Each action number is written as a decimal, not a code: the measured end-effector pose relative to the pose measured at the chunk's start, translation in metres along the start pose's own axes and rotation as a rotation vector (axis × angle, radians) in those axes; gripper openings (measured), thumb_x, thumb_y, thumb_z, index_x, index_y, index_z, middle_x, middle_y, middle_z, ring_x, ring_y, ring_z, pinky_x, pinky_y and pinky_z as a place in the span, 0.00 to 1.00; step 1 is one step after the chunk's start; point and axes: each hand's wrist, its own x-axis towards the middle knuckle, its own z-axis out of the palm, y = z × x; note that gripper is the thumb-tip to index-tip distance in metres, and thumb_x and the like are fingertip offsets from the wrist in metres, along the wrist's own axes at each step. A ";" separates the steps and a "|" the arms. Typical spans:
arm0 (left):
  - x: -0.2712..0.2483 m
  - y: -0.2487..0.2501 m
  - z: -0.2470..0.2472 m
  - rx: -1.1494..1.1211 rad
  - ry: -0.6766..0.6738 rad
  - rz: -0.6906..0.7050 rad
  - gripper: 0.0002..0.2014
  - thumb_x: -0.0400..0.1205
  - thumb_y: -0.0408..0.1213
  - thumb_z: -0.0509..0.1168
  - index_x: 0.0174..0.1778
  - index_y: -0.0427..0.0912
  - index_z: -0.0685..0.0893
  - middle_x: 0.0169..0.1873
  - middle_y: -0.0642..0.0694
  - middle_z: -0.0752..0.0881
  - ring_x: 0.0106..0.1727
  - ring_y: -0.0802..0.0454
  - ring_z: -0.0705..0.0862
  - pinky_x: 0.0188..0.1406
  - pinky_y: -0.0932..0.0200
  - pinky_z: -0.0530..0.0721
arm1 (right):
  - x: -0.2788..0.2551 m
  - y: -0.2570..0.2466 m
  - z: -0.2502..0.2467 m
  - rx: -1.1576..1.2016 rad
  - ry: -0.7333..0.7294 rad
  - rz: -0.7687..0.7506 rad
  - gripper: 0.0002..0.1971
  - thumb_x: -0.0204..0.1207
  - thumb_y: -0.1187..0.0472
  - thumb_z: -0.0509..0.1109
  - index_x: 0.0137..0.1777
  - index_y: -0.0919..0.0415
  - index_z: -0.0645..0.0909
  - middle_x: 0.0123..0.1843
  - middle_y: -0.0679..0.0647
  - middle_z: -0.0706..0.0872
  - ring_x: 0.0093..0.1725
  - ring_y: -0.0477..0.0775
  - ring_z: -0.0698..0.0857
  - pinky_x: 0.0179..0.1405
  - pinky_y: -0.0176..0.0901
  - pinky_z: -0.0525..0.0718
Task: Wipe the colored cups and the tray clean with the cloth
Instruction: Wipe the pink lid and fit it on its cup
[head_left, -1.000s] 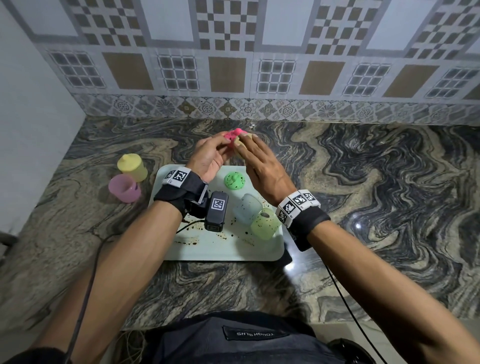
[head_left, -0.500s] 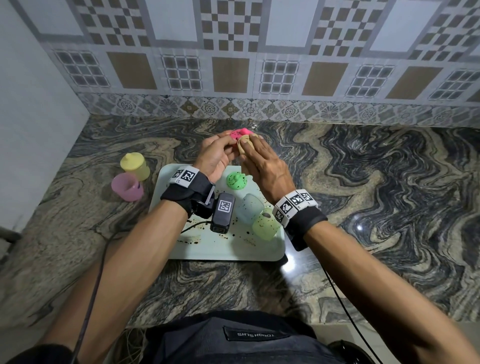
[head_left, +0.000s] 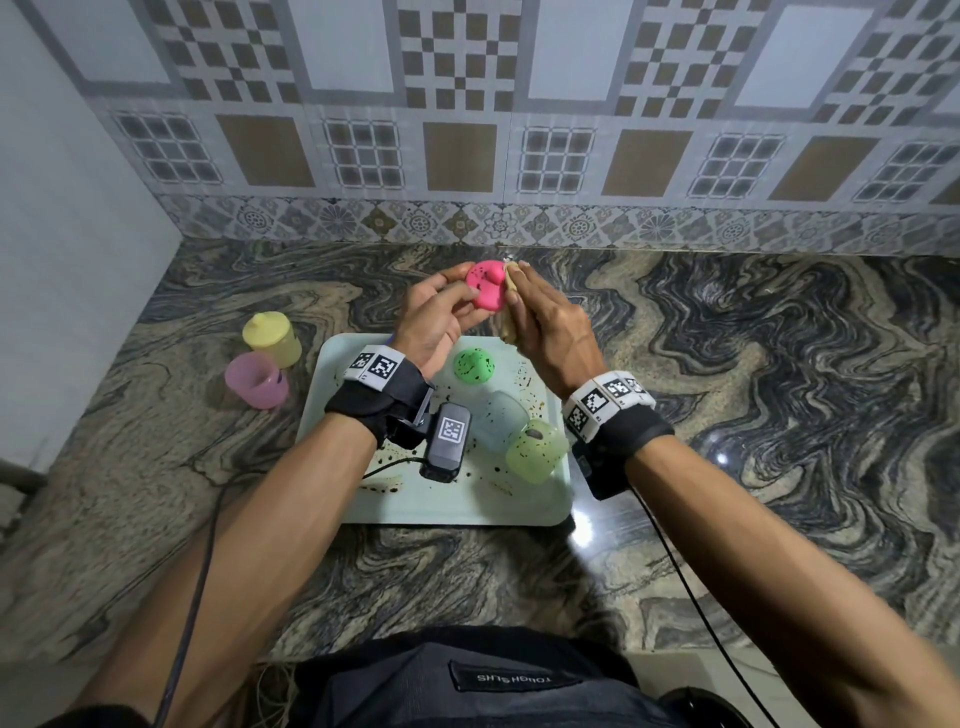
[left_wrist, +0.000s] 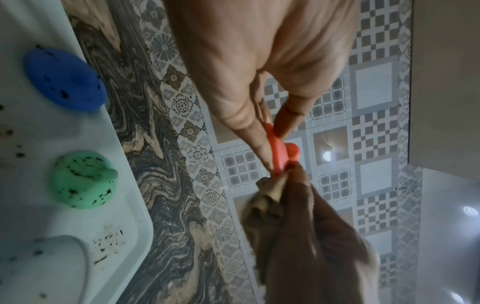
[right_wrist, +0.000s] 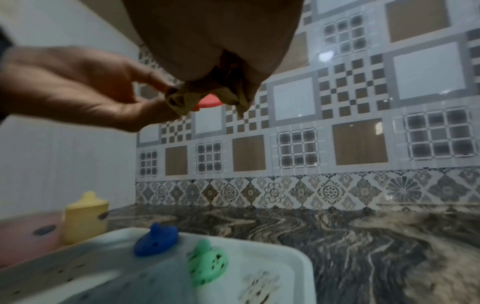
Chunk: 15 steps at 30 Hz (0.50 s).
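L hand (head_left: 434, 317) pinches the pink lid (head_left: 485, 292) by its edges, thumb and fingertips curled round it, held up over the counter (head_left: 753, 364) just beyond the tray's (head_left: 363, 499) far edge. R hand (head_left: 545, 327) has the cloth (head_left: 509, 312) bunched under its fingers, clamped on it and pressed against the lid's right side; in the R wrist view the wad (right_wrist: 182, 100) sits right at the lid rim. The lid's upper face is speckled w/ dark spots, so the wipe looks barely begun. To do it well, I'd say: keep the L pinch on the rim only, so the face stays free; drag the cloth across the whole face w/ firm pressure, then rotate the lid a bit and repeat, incl. the knob and underside. Fold to a fresh patch if the spots smear. Don't squeeze hard, since a small lid could pop out. Left to do, by the look of it: green lid (head_left: 474, 365), blue lid (right_wrist: 155, 242), the pale cup (head_left: 501, 421) and lime cup (head_left: 535, 452) lying on the tray, and the spotted tray itself. Yellow cup (head_left: 272, 338) and pink cup (head_left: 255, 381) stand off-tray at left and look clean.
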 end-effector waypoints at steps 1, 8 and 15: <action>-0.001 0.001 -0.003 0.022 -0.042 -0.011 0.11 0.83 0.18 0.58 0.57 0.34 0.79 0.51 0.35 0.85 0.47 0.47 0.88 0.41 0.60 0.90 | 0.004 0.001 -0.004 0.005 -0.012 -0.025 0.20 0.90 0.58 0.60 0.78 0.65 0.76 0.77 0.67 0.78 0.76 0.61 0.78 0.75 0.50 0.79; 0.000 0.011 -0.012 0.086 -0.133 -0.063 0.21 0.83 0.20 0.59 0.75 0.28 0.71 0.58 0.37 0.85 0.54 0.49 0.89 0.47 0.62 0.89 | 0.018 -0.001 -0.026 0.126 0.015 0.042 0.18 0.92 0.60 0.56 0.77 0.63 0.77 0.55 0.67 0.91 0.36 0.41 0.88 0.35 0.19 0.80; 0.003 0.020 -0.015 0.140 -0.201 -0.030 0.21 0.84 0.19 0.58 0.75 0.27 0.70 0.57 0.38 0.86 0.51 0.52 0.90 0.54 0.61 0.88 | 0.005 -0.009 -0.009 -0.010 -0.074 -0.079 0.23 0.91 0.59 0.56 0.82 0.68 0.69 0.82 0.68 0.71 0.79 0.65 0.74 0.77 0.47 0.73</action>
